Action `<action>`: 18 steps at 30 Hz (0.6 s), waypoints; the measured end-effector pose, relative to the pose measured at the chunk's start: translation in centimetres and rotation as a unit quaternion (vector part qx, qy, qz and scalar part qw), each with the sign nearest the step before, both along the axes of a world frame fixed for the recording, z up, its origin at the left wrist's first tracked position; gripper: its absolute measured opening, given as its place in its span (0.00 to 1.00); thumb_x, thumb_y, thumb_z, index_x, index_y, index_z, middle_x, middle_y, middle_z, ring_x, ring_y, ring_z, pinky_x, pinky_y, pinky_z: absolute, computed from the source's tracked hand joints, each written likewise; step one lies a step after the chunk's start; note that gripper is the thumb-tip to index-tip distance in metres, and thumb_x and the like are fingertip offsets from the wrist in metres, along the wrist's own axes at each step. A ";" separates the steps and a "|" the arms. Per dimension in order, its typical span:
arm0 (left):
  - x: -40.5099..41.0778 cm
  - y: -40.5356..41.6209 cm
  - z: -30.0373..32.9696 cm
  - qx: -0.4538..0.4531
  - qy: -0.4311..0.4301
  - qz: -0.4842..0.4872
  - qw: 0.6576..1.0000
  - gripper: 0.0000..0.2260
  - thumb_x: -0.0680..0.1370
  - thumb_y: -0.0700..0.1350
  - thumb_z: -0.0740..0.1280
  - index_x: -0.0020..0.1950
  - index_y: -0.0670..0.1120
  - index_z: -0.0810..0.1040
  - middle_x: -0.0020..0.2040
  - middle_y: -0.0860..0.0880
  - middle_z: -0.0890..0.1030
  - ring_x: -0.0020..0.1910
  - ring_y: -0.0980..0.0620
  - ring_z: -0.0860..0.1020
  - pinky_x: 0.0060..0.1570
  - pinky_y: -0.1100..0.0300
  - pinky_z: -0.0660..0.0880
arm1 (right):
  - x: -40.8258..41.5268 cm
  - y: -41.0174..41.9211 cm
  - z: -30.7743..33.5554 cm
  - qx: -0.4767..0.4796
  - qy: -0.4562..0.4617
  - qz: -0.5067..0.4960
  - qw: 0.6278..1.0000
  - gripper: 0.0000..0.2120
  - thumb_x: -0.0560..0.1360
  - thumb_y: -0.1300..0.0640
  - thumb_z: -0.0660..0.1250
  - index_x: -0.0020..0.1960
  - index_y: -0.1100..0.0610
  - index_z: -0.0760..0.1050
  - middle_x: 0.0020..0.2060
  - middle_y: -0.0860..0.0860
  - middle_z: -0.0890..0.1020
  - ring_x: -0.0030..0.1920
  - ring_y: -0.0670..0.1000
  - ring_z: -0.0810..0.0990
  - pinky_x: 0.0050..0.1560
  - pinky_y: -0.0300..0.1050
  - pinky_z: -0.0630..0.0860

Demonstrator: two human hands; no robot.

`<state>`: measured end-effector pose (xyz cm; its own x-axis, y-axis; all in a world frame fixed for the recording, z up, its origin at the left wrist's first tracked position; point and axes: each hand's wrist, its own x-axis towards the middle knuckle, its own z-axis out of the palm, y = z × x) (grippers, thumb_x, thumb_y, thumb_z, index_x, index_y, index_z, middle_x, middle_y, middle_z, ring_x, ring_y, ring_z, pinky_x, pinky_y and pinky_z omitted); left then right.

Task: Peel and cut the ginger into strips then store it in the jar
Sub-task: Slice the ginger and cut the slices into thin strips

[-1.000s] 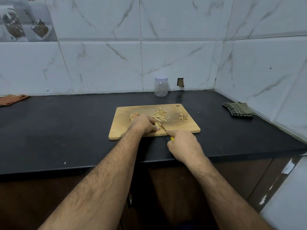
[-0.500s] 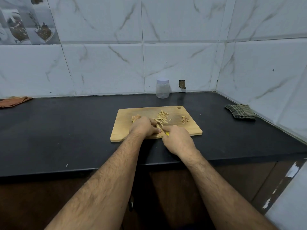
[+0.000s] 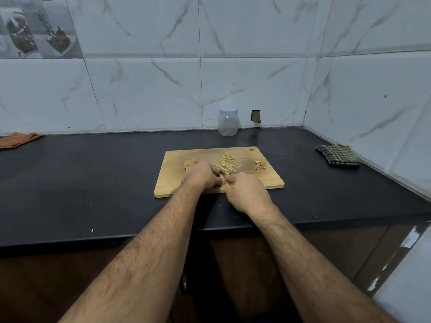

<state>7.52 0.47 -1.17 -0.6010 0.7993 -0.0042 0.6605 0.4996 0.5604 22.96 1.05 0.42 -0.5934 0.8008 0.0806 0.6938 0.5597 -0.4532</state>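
Slicing is the step I judge myself to be in, and from my head camera, the only view, both my hands sit close together on the near half of the wooden cutting board [image 3: 268,180]. My left hand [image 3: 201,176] is curled down over the piece of ginger I am cutting; the piece itself is hidden under my fingers [image 3: 219,181], so I cannot tell how much of it is left. My right hand [image 3: 247,192] is closed round the knife handle [image 3: 232,185], of which only a bit of yellow shows; the blade runs toward my left fingertips and is almost entirely covered.

That closeness is the main risk: the edge works right beside my left fingertips, and a small or slippery piece could roll and bring the blade onto them.

Cut ginger strips [image 3: 227,160] lie in a loose heap just beyond my hands, with a larger ginger chunk [image 3: 190,163] at the left and what look like peel scraps [image 3: 260,166] at the right. A careless sweep could mix scraps into the strips or push them onto the dark tabletop [image 3: 93,183].

Against the tiled wall, well apart from the board, stands the clear plastic jar [image 3: 228,123], its lid on, apparently empty. Carrying strips that far by hand could drop some.
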 end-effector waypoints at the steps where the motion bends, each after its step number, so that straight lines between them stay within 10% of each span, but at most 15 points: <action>1: 0.0 0.0 0.0 -0.001 0.000 0.000 1.000 0.19 0.72 0.54 0.77 0.62 0.56 0.82 0.61 0.55 0.82 0.59 0.53 0.78 0.61 0.56 0.75 | 0.2 -0.1 -0.1 0.001 -0.003 -0.001 1.000 0.22 0.79 0.59 0.61 0.71 0.45 0.73 0.64 0.52 0.79 0.61 0.55 0.77 0.52 0.46 0.75; 18: -0.1 -0.1 0.2 -0.008 -0.008 -0.014 1.000 0.20 0.72 0.53 0.76 0.64 0.57 0.80 0.65 0.55 0.79 0.64 0.53 0.76 0.63 0.57 0.72 | 2.5 -1.1 -0.4 -0.016 0.001 -0.027 1.000 0.23 0.79 0.57 0.62 0.73 0.44 0.70 0.65 0.51 0.77 0.63 0.54 0.75 0.57 0.48 0.76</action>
<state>7.45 0.41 -0.97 -0.5787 0.8152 -0.0257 0.6656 0.4902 0.5627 25.41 -0.06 0.06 -0.5493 0.8338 0.0553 0.7216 0.5067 -0.4717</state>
